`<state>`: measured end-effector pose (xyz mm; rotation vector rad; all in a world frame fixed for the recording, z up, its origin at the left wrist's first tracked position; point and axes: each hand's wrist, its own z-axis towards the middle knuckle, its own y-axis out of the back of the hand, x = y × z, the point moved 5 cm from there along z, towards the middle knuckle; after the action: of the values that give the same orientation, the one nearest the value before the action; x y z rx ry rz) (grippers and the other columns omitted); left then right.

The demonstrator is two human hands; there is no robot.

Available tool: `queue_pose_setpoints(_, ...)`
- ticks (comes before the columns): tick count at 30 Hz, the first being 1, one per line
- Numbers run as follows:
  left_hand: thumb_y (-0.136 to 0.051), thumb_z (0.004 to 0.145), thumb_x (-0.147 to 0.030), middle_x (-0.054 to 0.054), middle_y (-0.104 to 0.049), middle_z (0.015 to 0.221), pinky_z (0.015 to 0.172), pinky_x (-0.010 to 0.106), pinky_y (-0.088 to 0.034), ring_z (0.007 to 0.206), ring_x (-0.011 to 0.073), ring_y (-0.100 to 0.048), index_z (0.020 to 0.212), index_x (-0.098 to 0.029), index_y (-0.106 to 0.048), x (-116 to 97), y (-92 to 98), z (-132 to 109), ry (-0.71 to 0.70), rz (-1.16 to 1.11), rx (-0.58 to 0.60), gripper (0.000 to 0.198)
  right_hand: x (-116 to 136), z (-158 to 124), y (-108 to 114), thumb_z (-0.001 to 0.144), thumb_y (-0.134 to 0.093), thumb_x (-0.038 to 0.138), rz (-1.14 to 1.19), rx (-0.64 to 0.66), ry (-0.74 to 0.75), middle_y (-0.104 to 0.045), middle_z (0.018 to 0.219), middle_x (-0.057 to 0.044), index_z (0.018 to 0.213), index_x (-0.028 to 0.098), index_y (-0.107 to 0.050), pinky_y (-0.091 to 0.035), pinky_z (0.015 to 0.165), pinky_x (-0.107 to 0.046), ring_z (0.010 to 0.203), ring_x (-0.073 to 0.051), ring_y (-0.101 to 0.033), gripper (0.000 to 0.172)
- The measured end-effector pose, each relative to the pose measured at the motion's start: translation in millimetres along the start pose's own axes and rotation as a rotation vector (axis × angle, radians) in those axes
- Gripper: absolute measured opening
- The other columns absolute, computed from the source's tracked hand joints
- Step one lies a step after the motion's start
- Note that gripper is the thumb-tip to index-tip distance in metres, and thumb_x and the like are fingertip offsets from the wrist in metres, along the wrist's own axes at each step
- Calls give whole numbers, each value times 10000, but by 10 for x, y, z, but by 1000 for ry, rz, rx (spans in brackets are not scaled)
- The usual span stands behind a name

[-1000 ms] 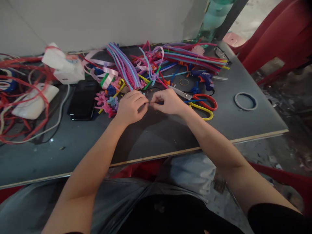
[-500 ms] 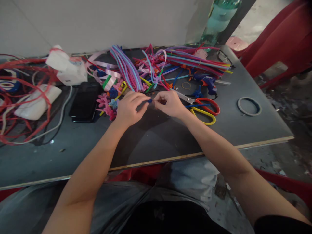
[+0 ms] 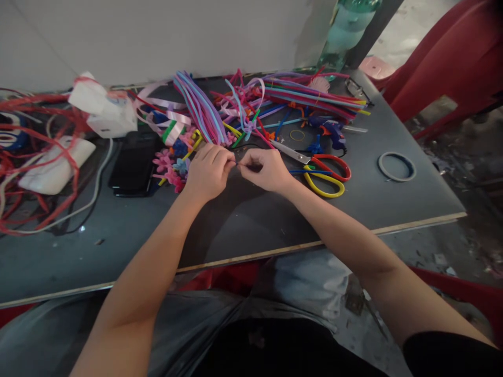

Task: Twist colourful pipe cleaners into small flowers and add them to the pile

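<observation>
My left hand [image 3: 210,170] and my right hand [image 3: 264,168] meet over the middle of the dark table [image 3: 243,220], fingers pinched together. Between the fingertips runs a thin dark strand [image 3: 239,165], too small to name for sure. Just left of my left hand lie small pink and blue flower shapes [image 3: 171,167]. Right of my right hand lie scissors [image 3: 320,167] with red and yellow handles. Behind both hands spreads a heap of coloured pipe cleaners [image 3: 255,102].
A black phone [image 3: 131,162] lies left of the flowers. White boxes tangled in red cord [image 3: 43,152] fill the far left. A tape ring [image 3: 396,165] lies at the right, a green bottle [image 3: 343,29] at the back. Red chairs [image 3: 451,57] stand beyond the table.
The fingertips of both hands shifted slightly against each other while staying pinched at the same spot; a small blue bit seen between them half a second ago no longer shows.
</observation>
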<state>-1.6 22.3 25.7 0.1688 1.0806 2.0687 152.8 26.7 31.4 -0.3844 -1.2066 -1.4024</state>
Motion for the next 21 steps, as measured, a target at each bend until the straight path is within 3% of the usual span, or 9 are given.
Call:
queue_pose_setpoints(7,-404,1030,-365,45,-630,814,749,327,-468,796,191,-586,848,-211,-533,-27,-64,17,204,-255,112,270,-8,-41,-33,895,-477,207,-470,14,152,-656,710,-24,772,181,-607,-354,644,-274,650,-122,-537,181)
queue_pose_setpoints(12,-474,980,-345,6,-593,678,621,290,-409,641,153,-543,778,-207,-539,10,-89,10,408,-304,119,253,-14,-18,-79,954,-426,235,-621,64,174,-677,726,-57,772,179,-622,-293,614,-305,669,-151,-573,273)
queue_pose_setpoints(17,-592,914,-396,26,-705,785,669,278,-472,713,161,-607,842,-194,-639,86,-58,-3,430,-323,42,219,-68,-12,-47,892,-518,231,-491,-50,24,-704,747,-40,796,178,-646,-356,638,-271,692,-141,-605,169)
queue_pose_setpoints(21,-615,887,-377,29,-712,776,681,286,-501,708,161,-627,827,-188,-653,87,-61,-18,415,-367,8,201,-70,-11,-2,879,-544,288,-283,-113,-23,-660,675,-15,738,181,-619,-393,633,-248,600,-109,-540,192)
